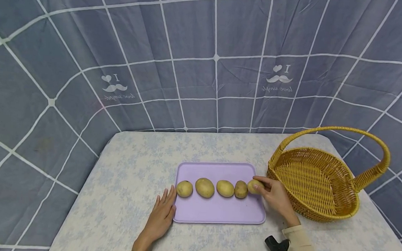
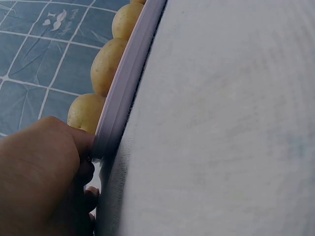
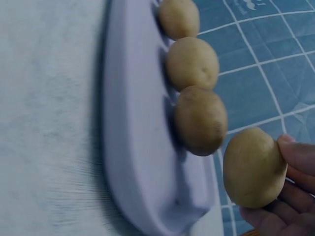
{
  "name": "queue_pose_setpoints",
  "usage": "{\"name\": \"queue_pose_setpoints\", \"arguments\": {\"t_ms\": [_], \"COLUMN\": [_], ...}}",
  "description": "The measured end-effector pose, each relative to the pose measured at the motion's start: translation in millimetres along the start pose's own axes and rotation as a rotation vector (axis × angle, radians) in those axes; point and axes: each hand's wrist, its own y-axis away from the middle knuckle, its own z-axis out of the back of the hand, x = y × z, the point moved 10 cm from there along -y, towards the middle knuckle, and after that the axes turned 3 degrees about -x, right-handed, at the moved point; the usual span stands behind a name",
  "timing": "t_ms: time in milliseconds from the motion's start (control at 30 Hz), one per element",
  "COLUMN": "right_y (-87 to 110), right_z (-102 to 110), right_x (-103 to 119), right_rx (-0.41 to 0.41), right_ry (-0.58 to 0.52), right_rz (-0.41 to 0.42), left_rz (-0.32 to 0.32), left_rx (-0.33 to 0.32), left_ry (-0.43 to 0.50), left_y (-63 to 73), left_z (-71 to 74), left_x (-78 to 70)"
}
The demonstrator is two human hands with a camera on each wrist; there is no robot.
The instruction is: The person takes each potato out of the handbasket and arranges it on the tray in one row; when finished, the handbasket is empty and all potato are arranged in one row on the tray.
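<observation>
A row of several potatoes [image 1: 205,187] lies across a shallow purple tray [image 1: 212,213]. At the row's right end my right hand [image 1: 275,196] pinches a yellow potato [image 3: 254,167] between thumb and fingers. In the right wrist view this potato appears apart from the darker brown potato [image 3: 201,120] beside it. My left hand [image 1: 161,215] rests along the tray's left edge with its fingers extended, close to the leftmost potato [image 1: 184,189]. From the left wrist, the thumb [image 2: 81,140] shows right at the tray's rim.
A woven basket [image 1: 317,188] with a tall arched handle stands right of the tray, close to my right forearm. A black curved object [image 1: 276,244] lies by the right sleeve. Flowered cloth [image 1: 143,156] covers the table, and a grey-blue checked curtain [image 1: 197,78] hangs behind.
</observation>
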Motion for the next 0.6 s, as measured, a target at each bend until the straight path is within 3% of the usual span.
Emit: {"name": "queue_pose_setpoints", "arguments": {"t_ms": [333,600], "right_y": [-1.6,-4.8], "right_z": [-6.8,-13.3], "right_x": [-10.4,-9.6], "right_rx": [0.012,0.066], "right_ry": [0.105,0.108], "right_rz": [-0.008,0.038], "left_rz": [-0.015,-0.013], "left_rx": [-0.005,0.005], "left_ry": [0.001,-0.003], "left_y": [0.5,-0.3], "left_z": [1.4,1.2], "left_x": [-4.1,-5.0]}}
